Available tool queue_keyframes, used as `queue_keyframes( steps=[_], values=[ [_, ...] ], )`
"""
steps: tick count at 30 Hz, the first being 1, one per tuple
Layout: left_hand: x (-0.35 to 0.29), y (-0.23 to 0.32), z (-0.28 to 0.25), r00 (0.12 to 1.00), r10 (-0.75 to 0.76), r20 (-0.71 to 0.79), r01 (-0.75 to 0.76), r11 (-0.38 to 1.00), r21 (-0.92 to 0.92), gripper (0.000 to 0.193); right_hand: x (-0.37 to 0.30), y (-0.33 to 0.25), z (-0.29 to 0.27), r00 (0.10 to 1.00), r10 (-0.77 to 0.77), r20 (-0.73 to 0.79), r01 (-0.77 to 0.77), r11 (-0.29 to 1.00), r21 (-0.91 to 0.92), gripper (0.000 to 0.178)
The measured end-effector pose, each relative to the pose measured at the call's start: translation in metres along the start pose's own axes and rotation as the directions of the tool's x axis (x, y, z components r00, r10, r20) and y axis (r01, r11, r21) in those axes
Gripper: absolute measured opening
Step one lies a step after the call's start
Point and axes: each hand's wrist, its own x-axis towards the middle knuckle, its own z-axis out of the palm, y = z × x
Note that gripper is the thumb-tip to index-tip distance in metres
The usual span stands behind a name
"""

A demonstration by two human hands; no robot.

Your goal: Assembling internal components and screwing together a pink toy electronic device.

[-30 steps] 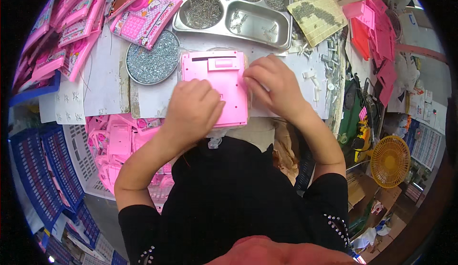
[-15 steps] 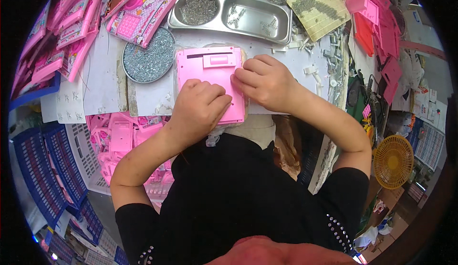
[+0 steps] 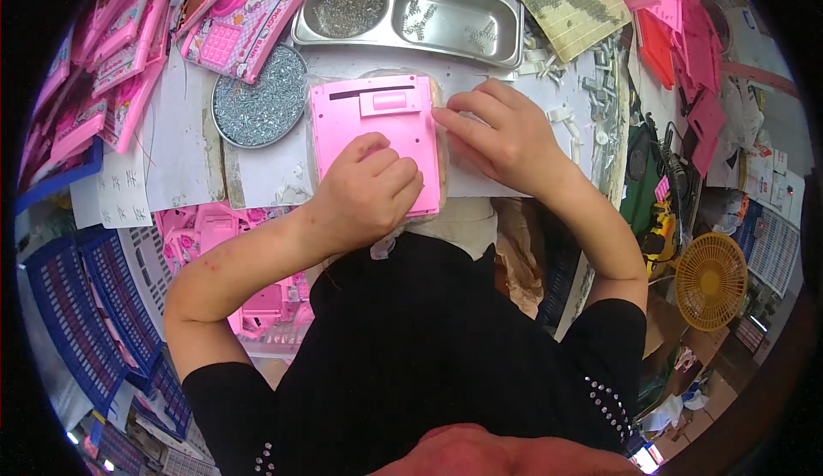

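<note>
A pink plastic panel (image 3: pixel 347 129), with a dark slot and a small raised block near its far edge, lies flat on a padded, plastic-wrapped support at the middle of the bench. Over its near part rests my left hand (image 3: pixel 370 189), its fingers curled in tightly; whatever they may pinch is hidden. At the panel's right edge is my right hand (image 3: pixel 506 137), fingers partly stretched and apart, the index tip at the rim. Nothing shows between those fingers.
Left of the panel sits a round dish (image 3: pixel 261 103) of small metal screws. A steel compartment tray (image 3: pixel 459 54) with springs stands behind, beside a yellowish board (image 3: pixel 570 9) of small parts. Printed pink cases (image 3: pixel 244 30) pile up at far left. White and grey pieces (image 3: pixel 600 103) lie right.
My right hand has shifted slightly right, its fingers loosening from a closed curl. My left hand has drawn a little nearer and stays curled. The whole view has shifted slightly.
</note>
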Motion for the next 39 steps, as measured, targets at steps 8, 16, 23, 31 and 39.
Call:
queue_keyframes(
  steps=[8, 16, 23, 31, 39],
  values=[
    [0.003, 0.014, -0.006, 0.998, 0.018, 0.061, -0.024, 0.996, 0.086, 0.029, 0.014, 0.003, -0.015, 0.996, 0.012, -0.087, -0.015, 0.999, -0.031, 0.038],
    [-0.038, -0.062, -0.045, 0.872, -0.341, -0.35, 0.392, 0.916, 0.083, 0.015, 0.032, 0.056, -0.048, 0.895, 0.047, -0.443, -0.163, 0.96, -0.227, 0.045],
    [-0.075, -0.101, -0.051, 0.766, -0.613, -0.196, 0.643, 0.732, 0.225, 0.011, 0.11, 0.129, -0.037, 0.718, 0.525, -0.456, 0.031, 0.631, 0.775, 0.051],
    [-0.074, -0.117, -0.042, 0.761, -0.597, -0.252, 0.648, 0.689, 0.324, 0.017, 0.151, 0.043, -0.073, 0.872, 0.486, -0.055, -0.292, 0.607, 0.739, 0.057],
    [-0.08, -0.111, -0.055, 0.689, -0.692, -0.213, 0.723, 0.676, 0.141, 0.019, 0.092, 0.028, -0.049, 0.931, 0.363, -0.032, -0.218, 0.627, 0.748, 0.044]
  ],
)
